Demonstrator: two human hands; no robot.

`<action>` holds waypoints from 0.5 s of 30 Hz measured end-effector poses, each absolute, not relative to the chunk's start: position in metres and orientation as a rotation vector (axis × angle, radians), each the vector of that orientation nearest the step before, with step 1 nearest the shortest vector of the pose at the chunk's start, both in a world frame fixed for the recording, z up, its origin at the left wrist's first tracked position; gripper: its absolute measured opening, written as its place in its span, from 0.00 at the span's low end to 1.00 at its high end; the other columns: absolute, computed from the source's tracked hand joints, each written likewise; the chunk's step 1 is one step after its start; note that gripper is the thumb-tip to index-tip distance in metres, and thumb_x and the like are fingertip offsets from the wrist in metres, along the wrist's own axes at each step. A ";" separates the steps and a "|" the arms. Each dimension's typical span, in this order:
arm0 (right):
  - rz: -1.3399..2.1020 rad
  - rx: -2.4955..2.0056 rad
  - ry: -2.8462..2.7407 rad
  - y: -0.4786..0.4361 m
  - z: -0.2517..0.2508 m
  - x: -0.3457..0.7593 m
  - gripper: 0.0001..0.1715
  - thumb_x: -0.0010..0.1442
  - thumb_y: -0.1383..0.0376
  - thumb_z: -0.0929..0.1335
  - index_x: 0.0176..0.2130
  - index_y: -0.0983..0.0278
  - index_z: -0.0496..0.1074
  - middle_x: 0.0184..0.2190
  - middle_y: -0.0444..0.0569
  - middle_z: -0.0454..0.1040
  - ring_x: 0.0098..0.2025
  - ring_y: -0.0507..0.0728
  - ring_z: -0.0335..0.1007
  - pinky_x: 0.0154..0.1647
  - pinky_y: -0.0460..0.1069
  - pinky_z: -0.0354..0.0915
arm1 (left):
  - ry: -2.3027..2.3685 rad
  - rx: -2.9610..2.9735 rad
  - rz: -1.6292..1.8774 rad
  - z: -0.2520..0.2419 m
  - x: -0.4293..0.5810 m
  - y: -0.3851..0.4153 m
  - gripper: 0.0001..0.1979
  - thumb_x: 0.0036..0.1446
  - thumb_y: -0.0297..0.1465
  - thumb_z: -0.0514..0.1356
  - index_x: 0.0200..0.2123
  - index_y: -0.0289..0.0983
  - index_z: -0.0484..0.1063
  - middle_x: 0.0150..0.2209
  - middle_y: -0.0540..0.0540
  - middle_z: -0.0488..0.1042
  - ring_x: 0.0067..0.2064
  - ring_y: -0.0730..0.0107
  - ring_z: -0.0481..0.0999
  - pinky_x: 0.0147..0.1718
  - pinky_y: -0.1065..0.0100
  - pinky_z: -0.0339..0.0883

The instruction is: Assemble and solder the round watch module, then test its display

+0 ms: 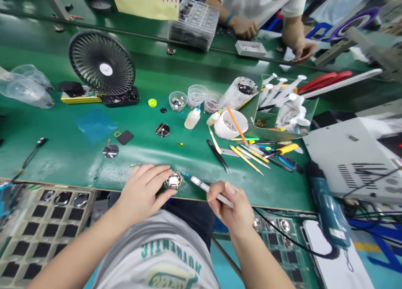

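Near the bench's front edge, my left hand point(147, 188) grips a small round watch case point(173, 180) between thumb and fingers. The case lies face up, with a pale inner part showing inside its metal ring. In my right hand point(231, 205) is a slim syringe point(201, 184) with a blue tip, held like a pen. Its tip points left at the watch case and stays a little apart from it. Beyond my left hand lie a dark round disc point(111, 150) and a black square pad point(124, 137). A black round watch part point(162, 130) sits farther back.
A black fan point(102, 63) stands at back left. Small cups point(178, 101), a dropper bottle point(192, 118) and a white bowl point(220, 127) occupy the middle. Tweezers point(219, 156) and several tools lie right, before a grey machine point(354, 155). A co-worker's hand point(303, 50) is across the bench.
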State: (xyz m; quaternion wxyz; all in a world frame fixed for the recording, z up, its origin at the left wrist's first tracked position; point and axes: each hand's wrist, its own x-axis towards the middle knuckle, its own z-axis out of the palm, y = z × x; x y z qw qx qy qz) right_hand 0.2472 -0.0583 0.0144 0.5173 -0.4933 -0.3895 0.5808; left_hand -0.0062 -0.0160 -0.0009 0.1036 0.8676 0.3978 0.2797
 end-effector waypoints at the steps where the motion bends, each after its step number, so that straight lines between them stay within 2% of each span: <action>1: 1.405 -1.196 -0.944 -0.058 0.015 0.247 0.33 0.68 0.44 0.65 0.27 0.65 0.79 0.11 0.41 0.62 0.12 0.50 0.54 0.15 0.46 0.49 | 1.163 2.566 0.824 -0.001 -0.004 -0.016 0.16 0.67 0.38 0.64 0.54 0.37 0.75 0.54 0.44 0.82 0.50 0.54 0.76 0.48 0.55 0.67; 6: 1.465 -1.256 -0.980 -0.054 0.021 0.245 0.35 0.69 0.42 0.63 0.26 0.65 0.77 0.10 0.40 0.59 0.13 0.49 0.52 0.16 0.46 0.48 | 1.130 2.540 0.830 -0.001 -0.004 -0.014 0.09 0.68 0.36 0.64 0.49 0.39 0.76 0.52 0.48 0.84 0.47 0.59 0.77 0.44 0.57 0.65; 15: 1.464 -1.368 -1.077 -0.050 0.032 0.238 0.37 0.69 0.41 0.61 0.26 0.64 0.76 0.11 0.40 0.58 0.14 0.50 0.51 0.18 0.48 0.47 | 1.128 2.519 0.820 0.000 -0.005 -0.013 0.10 0.67 0.37 0.65 0.48 0.39 0.77 0.52 0.49 0.84 0.45 0.60 0.77 0.42 0.58 0.63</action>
